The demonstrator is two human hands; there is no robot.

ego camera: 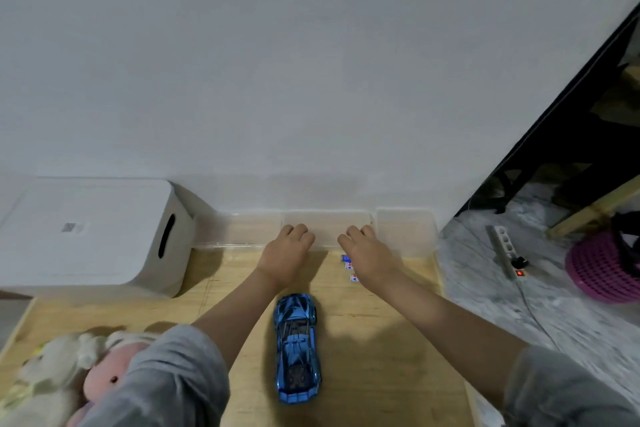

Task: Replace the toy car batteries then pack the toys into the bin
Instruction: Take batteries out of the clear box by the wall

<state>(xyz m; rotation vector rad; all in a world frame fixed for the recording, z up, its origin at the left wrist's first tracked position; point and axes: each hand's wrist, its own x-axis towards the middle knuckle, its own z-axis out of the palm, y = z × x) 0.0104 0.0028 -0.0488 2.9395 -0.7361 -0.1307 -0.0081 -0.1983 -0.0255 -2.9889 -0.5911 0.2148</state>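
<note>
Nearest the camera, grey sleeves (166,378) cover both upper forearms and run off the bottom edge. At the lower left corner lie soft toys (69,371), one cream and one pink, partly hidden by the left sleeve and cut off by the frame. Between the two arms a shiny blue toy car (297,347) sits lengthwise on the wooden desk (381,357), wheels down, touched by neither hand.

Further out, small batteries (348,265) with blue and white labels lie on the desk just beside the right wrist; the arm covers part of them, so their number is unclear and the print is too small to read.

Beyond them the left hand (286,251) and the right hand (363,250) reach side by side, backs up, to a row of clear plastic boxes (252,229) standing against the wall. The fingers of both curl down over the near rim of the middle box; whether they really grip it or only rest there is hard to tell, since the fingertips are out of sight.

To the left a white lidded bin (104,236) with a dark handle slot stands on the desk. On the floor at the right are a power strip (502,250) with a red light and a purple basket (602,270), cut off by the edge
</note>
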